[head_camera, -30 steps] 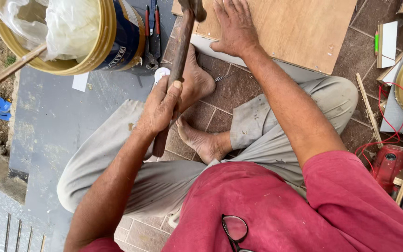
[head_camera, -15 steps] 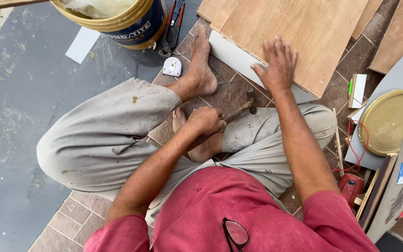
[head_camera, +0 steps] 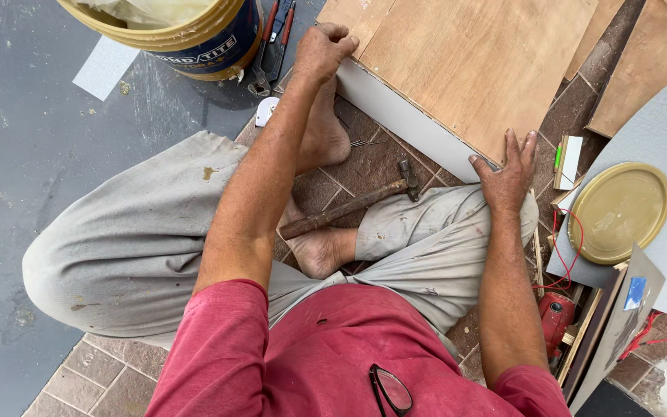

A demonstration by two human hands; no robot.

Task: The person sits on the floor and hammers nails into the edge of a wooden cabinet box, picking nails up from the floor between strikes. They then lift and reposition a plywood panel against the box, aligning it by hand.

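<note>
We grip the plywood board (head_camera: 472,69) in the upper middle of the frame, our left hand (head_camera: 319,51) curled over its left corner, our right hand (head_camera: 508,171) spread on its lower corner, the hammer (head_camera: 349,207) lying loose below.

I am seeing the board (head_camera: 472,62) lying flat on the brown tile floor, far from the body and right of centre. It is showing a tan plywood face with a pale white edge running along its near side, slanting from far left to near right. I am gripping its far-left corner and pressing on its near-right corner.
</note>
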